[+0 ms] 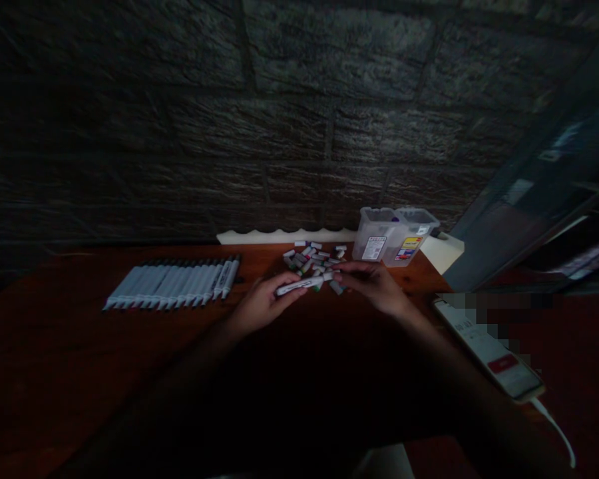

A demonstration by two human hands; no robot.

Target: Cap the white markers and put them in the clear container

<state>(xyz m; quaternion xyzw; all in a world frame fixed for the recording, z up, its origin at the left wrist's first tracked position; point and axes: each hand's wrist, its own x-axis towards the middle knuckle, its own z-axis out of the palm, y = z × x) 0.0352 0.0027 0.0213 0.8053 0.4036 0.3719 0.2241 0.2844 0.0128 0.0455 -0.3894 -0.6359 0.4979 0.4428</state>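
A white marker (298, 286) lies slanted between my two hands, over the middle of the table. My left hand (265, 301) is closed around its barrel. At the marker's right end, a pale cap (330, 275) is pinched in the fingers of my right hand (374, 285). Whether the cap is fully seated on the marker I cannot tell. Just beyond my hands lies a loose pile of marker caps (309, 253) with coloured ends. To the left, several uncapped-looking white markers (167, 283) lie side by side in a row.
Two joined clear plastic containers (398, 239) with labels stand at the back right of the wooden table (70, 339). A phone (489, 349) with a white cable lies at the right edge. A stone wall (289, 120) rises behind the table.
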